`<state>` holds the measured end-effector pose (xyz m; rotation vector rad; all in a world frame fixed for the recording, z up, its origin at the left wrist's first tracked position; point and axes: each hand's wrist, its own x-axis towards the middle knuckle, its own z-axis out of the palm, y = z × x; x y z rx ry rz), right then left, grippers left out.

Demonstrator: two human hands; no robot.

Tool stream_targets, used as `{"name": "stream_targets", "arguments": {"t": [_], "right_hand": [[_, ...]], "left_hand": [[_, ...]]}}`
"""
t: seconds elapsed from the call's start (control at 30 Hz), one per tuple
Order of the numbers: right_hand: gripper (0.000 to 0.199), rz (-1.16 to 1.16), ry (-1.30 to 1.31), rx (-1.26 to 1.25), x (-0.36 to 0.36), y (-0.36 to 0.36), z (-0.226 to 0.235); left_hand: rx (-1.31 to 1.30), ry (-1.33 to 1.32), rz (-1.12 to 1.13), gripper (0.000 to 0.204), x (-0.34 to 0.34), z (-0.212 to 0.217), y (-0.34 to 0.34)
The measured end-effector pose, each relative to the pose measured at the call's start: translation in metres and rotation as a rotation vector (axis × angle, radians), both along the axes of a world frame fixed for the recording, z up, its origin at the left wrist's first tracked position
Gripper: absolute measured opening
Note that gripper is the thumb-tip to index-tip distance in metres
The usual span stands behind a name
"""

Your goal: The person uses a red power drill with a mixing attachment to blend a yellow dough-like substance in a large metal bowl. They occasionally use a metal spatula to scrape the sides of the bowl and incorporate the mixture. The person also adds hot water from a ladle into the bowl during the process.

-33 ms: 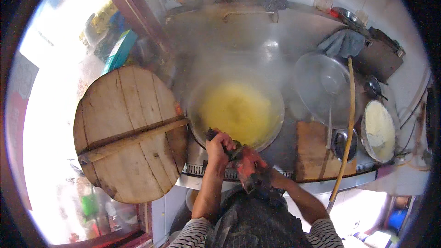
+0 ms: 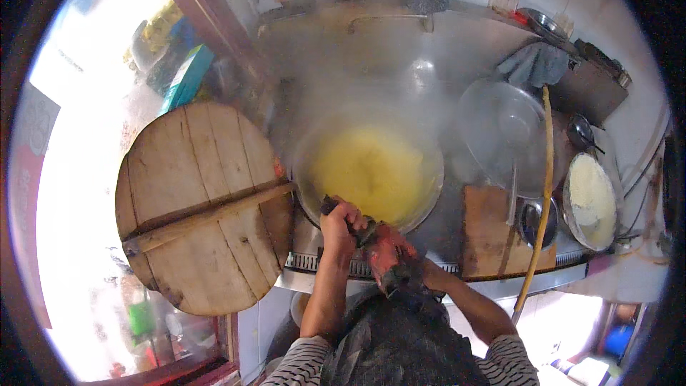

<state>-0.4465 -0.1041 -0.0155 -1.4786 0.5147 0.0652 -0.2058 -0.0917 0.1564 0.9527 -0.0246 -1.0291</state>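
Note:
My left hand [image 2: 341, 221] is closed in a fist over the near rim of a large steaming pot [image 2: 441, 175]. A dark, cloth-like bundle [image 2: 361, 232] passes through it, and one dark end sticks out past the fist. Close beside it, my right hand [image 2: 407, 249] appears to grip the same bundle, where a reddish part [image 2: 384, 251] shows. Its fingers are mostly covered, so the exact kind of bundle is hard to make out. Below my hands, the pot holds a yellow, cloudy liquid [image 2: 368, 171].
A round wooden lid [image 2: 207, 171] stands left of the pot. To the right are a wide metal basin [image 2: 486, 121] with a ladle, a wooden board [image 2: 486, 232], a long stick [image 2: 547, 157], a small dark bowl [image 2: 534, 225] and a bowl of pale yellow meal [image 2: 589, 189]. Steam blurs the back.
Both hands stay in nearly the same place over the near rim. The reddish part has shifted very slightly in the right hand.

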Motion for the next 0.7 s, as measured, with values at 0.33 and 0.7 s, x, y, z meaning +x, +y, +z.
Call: {"name": "stream_targets", "arguments": {"t": [0.33, 0.7], "right_hand": [[0.049, 0.047, 0.137, -0.295, 0.043, -0.021, 0.089], [0.030, -0.253, 0.079, -0.257, 0.041, -0.013, 0.112]], "left_hand": [[-0.059, 0.066, 0.005, 0.019, 0.030, -0.014, -0.003], [0.012, 0.029, -0.010, 0.019, 0.031, -0.019, -0.011]]}}
